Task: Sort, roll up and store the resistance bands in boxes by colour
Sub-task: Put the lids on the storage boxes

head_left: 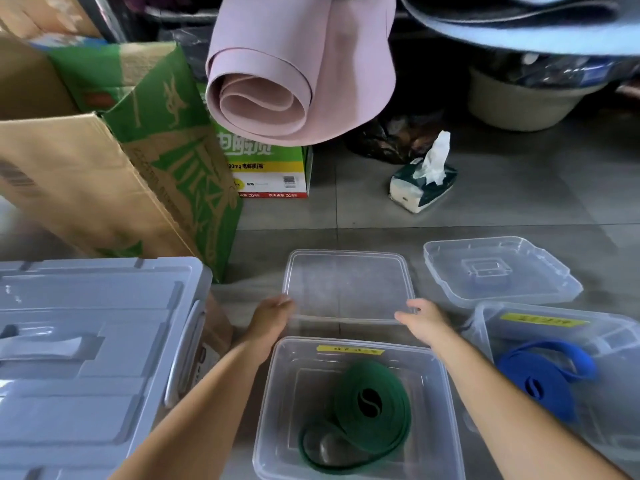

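A rolled green band (367, 407) lies in a clear box (273, 393) with a yellow label, right in front of me. To its right a second clear box (485, 327), also labelled yellow, holds a rolled blue band (543, 372). Beyond the green box a clear lid (348, 285) lies on the floor. My left hand (272, 315) grips its near left corner and my right hand (420, 318) grips its near right corner. Another clear lid (498, 270) lies upside down at the back right.
A large grey lidded bin (86, 348) stands at my left. Behind it stand cardboard boxes (104, 174). A rolled pink mat (294, 71) hangs overhead. A tissue pack (424, 183) sits on the grey tiled floor farther back.
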A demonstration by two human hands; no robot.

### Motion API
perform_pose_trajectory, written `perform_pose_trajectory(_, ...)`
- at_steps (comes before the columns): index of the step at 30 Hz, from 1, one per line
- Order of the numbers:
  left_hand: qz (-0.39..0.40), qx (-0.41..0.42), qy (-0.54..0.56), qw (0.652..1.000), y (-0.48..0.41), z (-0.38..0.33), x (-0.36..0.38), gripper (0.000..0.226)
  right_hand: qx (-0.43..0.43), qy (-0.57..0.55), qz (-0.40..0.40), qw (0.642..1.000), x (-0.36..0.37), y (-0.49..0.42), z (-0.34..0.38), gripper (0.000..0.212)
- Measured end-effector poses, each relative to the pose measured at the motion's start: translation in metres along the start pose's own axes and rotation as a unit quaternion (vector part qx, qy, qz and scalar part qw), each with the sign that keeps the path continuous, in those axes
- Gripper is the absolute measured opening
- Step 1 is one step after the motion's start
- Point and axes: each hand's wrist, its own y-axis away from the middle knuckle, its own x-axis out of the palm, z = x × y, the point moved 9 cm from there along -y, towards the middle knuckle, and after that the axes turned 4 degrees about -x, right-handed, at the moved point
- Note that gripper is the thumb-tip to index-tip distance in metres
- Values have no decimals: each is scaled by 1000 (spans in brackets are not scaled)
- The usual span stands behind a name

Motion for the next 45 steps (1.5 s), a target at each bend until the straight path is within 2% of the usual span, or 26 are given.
perform_pose_trajectory(2, -29, 37, -33, 998, 8, -15, -7, 13, -30, 33, -38, 998, -11, 6, 12, 55)
perform_pose_trajectory(4, -42, 89, -93, 991, 21, -34, -12, 32, -82, 64, -93, 990, -26, 18, 30, 52)
perform_pose_trajectory(8, -140, 228, -158, 950, 58, -81, -42, 28, -212, -18, -246, 946, -81, 61, 73, 16)
perform_pose_trajectory(11, -195, 287, -112, 931, 83, -105, -63, 11, -280, -106, -254, 920, -112, 89, 98, 12)
perform_pose_trajectory(13, -171, 311, -31, 934, 97, -119, -66, 10, -293, -169, -229, 913, -127, 105, 112, 13)
perform_pose_trajectory(16, -134, 303, 97, 938, 116, -129, -67, 18, -280, -267, -225, 894, -142, 128, 114, 24)
perform_pose_trajectory(19, -146, 294, 134, 935, 130, -126, -65, 18, -249, -377, -244, 858, -146, 141, 102, 27)
perform_pose_trajectory(21, -144, 281, 130, 940, 131, -115, -62, 21, -201, -379, -242, 870, -133, 140, 90, 24)
perform_pose_trajectory(26, -78, 184, 35, 979, 127, -34, -39, 46, -54, -228, -201, 951, -70, 137, 18, 19)
perform_pose_trajectory(29, -65, 163, -20, 984, 127, -2, -27, 40, -32, -92, -156, 983, -46, 149, 0, 40)
perform_pose_trajectory(33, -32, 96, -93, 990, 116, 28, -13, 47, -36, 3, -92, 995, -18, 164, -14, 60)
perform_pose_trajectory(36, -48, 82, -178, 979, 104, 44, -13, 57, -46, -2, -60, 997, -5, 162, -22, 75)
perform_pose_trajectory(41, -74, 83, -206, 972, 99, 44, -20, 58, -85, -53, -50, 994, 1, 155, -21, 77)
perform_pose_trajectory(45, -94, 98, -241, 961, 99, 42, -20, 56, -93, -40, -68, 993, 5, 155, -26, 77)
